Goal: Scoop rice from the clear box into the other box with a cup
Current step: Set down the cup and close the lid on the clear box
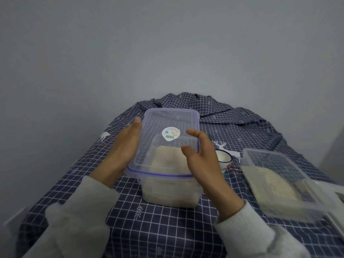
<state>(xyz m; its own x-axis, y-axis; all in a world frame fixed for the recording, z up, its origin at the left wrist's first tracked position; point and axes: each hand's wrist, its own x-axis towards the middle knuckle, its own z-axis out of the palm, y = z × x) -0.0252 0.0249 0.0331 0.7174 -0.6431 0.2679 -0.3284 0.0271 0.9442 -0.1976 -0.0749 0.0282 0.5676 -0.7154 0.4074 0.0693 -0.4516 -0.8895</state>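
Note:
A clear box holding rice stands in the middle of the table. Its clear lid, with a blue seal and a round sticker, is tilted up at the far side, its near edge resting on the box's front rim. My left hand lies along the lid's left edge and my right hand grips its right edge. A second clear box, open and also holding rice, sits at the right. A white cup with a blue rim stands between the boxes, partly hidden by my right hand.
A dark blue checked cloth with deer prints covers the table and bunches up at the back against a grey wall. A pale flat piece pokes out beside the right box at the frame's edge.

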